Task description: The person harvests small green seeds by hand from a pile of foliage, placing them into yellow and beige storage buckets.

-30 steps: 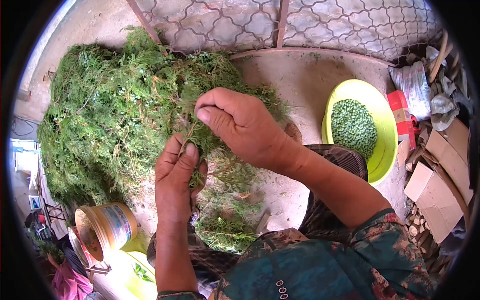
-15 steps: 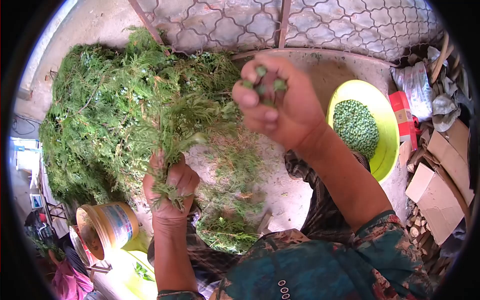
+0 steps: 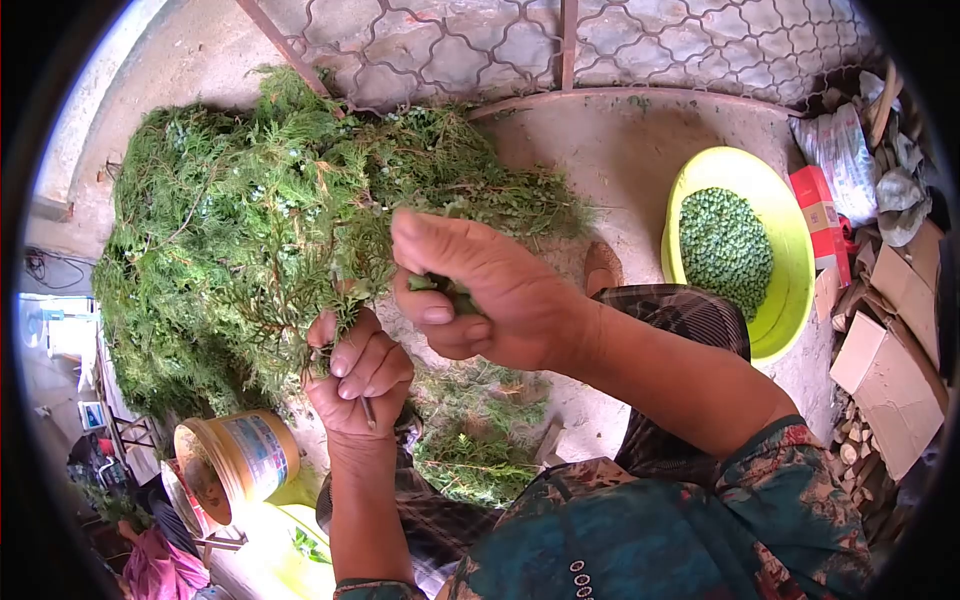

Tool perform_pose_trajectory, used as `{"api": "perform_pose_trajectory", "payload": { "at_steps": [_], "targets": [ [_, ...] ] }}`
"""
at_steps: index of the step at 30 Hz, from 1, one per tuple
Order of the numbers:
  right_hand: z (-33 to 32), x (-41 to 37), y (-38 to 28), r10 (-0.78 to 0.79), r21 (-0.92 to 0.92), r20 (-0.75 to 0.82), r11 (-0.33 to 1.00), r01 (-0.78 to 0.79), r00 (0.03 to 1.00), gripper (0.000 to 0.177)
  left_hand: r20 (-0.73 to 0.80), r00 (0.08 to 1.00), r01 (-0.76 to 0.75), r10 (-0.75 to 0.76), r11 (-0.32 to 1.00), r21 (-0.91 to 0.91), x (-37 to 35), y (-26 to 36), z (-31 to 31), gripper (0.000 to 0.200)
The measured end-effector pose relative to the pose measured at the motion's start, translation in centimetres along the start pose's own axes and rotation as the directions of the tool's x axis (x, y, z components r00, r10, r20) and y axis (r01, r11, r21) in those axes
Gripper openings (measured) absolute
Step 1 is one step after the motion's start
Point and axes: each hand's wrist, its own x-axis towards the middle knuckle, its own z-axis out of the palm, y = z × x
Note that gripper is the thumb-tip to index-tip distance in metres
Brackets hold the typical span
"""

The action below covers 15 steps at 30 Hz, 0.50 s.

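Note:
My left hand is closed round a leafy conifer sprig, its bare stem end poking out below the fingers. Just right of it, my right hand is curled over several small green cones, which partly show between thumb and fingers; the rest are hidden by the palm. Behind both hands spreads a big heap of cut conifer branches dotted with pale cones. To the right a yellow-green basin holds a mass of the same kind of green cones.
A metal lattice gate stands at the back. At lower left lies a tipped bucket, with a person's pink garment beyond. Cardboard and a red box are on the right. Loose greenery covers floor between my legs.
My right hand has come down and left, from above the heap to beside my left hand, still holding the cones. The sprig in my left hand sits differently, its stem end now showing.

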Motion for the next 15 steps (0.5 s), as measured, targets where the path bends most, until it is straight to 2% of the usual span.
{"api": "perform_pose_trajectory", "payload": {
  "at_steps": [2, 3, 4, 5, 6, 8, 9, 11, 12, 14, 15],
  "targets": [
    [0.2, 0.2, 0.1, -0.094, -0.305, -0.103, 0.95, 0.059, 0.99, 0.021, -0.001, 1.0, 0.009, -0.009, 1.0, -0.015, 0.0, 0.1, 0.0, 0.016],
    [0.0, 0.5, 0.4, -0.093, -0.301, -0.101, 0.952, 0.059, 0.99, 0.021, -0.001, 1.0, 0.02, -0.02, 0.999, -0.031, -0.1, 0.1, 0.0, 0.016],
    [-0.3, 0.9, 0.8, -0.252, -0.578, -0.11, 0.803, 0.144, 0.961, 0.019, -0.003, 1.0, 0.019, -0.019, 0.999, -0.028, -0.1, 0.2, -0.1, 0.016],
    [-0.4, 1.3, 1.2, -0.401, -0.801, -0.069, 0.568, 0.189, 0.913, 0.018, 0.002, 1.0, 0.016, -0.016, 1.0, -0.025, -0.1, 0.2, -0.3, 0.016],
    [-0.3, 1.3, 1.4, -0.402, -0.8, -0.07, 0.569, 0.189, 0.913, 0.018, 0.008, 1.0, 0.014, -0.013, 1.0, -0.024, -0.2, 0.2, -0.4, 0.017],
    [0.1, 1.1, 2.0, -0.53, -0.873, 0.015, 0.406, 0.269, 0.848, 0.019, -0.03, 1.0, -0.004, 0.005, 1.0, 0.013, -0.3, 0.2, -0.4, 0.019],
    [-0.1, 1.1, 2.1, -0.532, -0.873, 0.011, 0.408, 0.267, 0.847, 0.019, -0.065, 0.998, -0.021, 0.024, 0.998, 0.053, -0.4, 0.2, -0.3, 0.02],
    [-0.5, 1.2, 2.3, -0.512, -0.98, 0.125, 0.068, 0.185, 0.85, 0.02, -0.093, 0.995, -0.028, 0.031, 0.999, 0.033, -0.2, -0.1, 0.1, 0.018],
    [-0.4, 1.1, 2.0, -0.515, -0.98, 0.122, 0.071, 0.184, 0.848, 0.02, -0.122, 0.992, -0.041, 0.042, 0.999, 0.014, -0.3, -0.1, 0.2, 0.017],
    [-0.4, 0.8, 1.2, -0.528, -0.976, 0.204, -0.179, 0.126, 0.825, 0.017, -0.079, 0.997, -0.015, 0.02, 0.998, 0.061, -0.3, -0.1, -0.2, 0.02],
    [-1.1, 1.2, 1.0, -0.561, -0.888, 0.417, -0.419, 0.19, 0.715, 0.013, -0.029, 1.0, 0.002, 0.001, 0.994, 0.105, -0.2, -0.2, -0.3, 0.029]
  ]
}}
